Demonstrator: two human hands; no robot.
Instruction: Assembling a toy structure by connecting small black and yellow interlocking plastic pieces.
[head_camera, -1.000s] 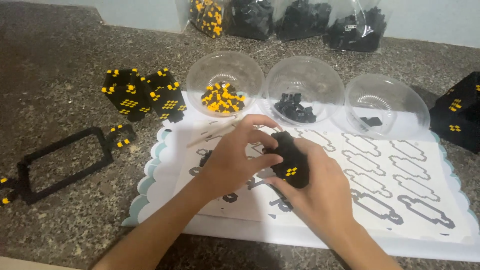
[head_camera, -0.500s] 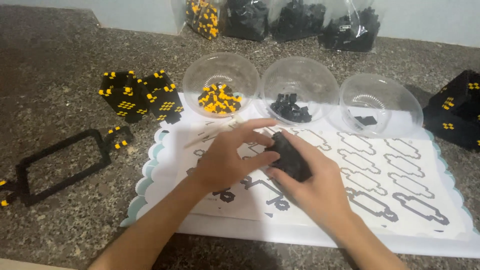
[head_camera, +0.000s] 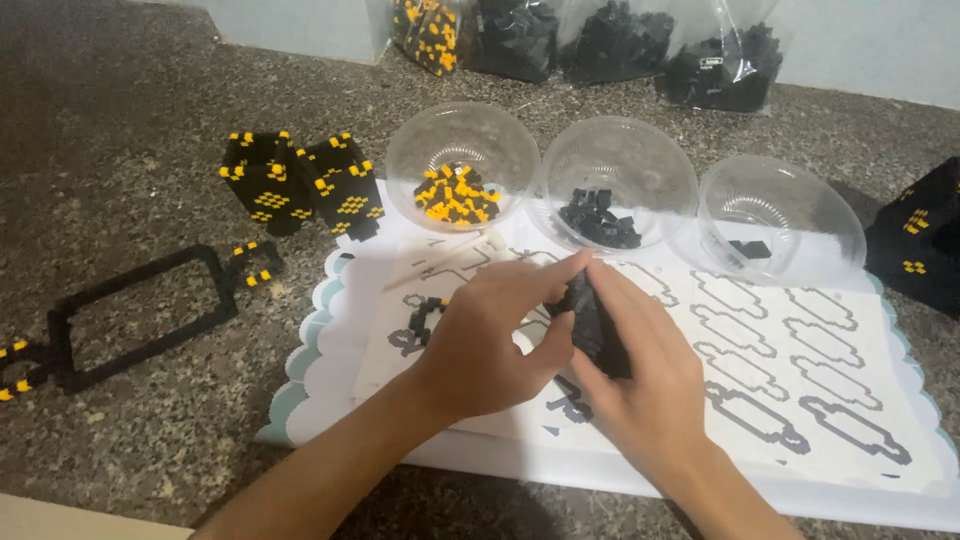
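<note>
Both hands are closing on the small black block piece (head_camera: 592, 322) above the printed template sheet (head_camera: 800, 380), left hand (head_camera: 490, 345) pinching its top edge, right hand (head_camera: 640, 385) cupping beneath; it is looking light, rigid, likely to snap apart if squeezed mid-panel.

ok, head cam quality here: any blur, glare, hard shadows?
Head view: mostly sharp; slight softness on the left hand and right hand around the black piece. Mild glare on the bowls' rims and the bags. Soft, even light; faint shadows under the hands on the sheet.
</note>
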